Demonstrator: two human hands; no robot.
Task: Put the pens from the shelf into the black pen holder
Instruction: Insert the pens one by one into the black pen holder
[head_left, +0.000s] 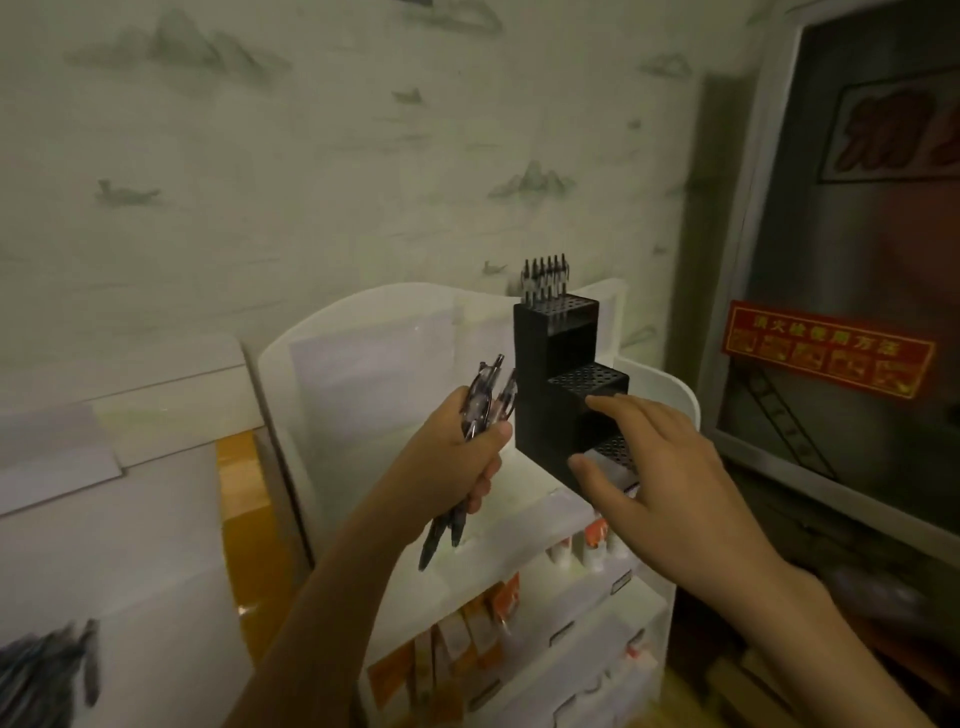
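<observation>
Left hand grips pens, right hand spread at holder on shelf top; next: slot pens into free holes.

A red sign on the right cabinet door carries yellow Chinese characters, too blurred to read. Large red characters on the placard above it are cut off and illegible.

Red sign on metal cabinet
</observation>
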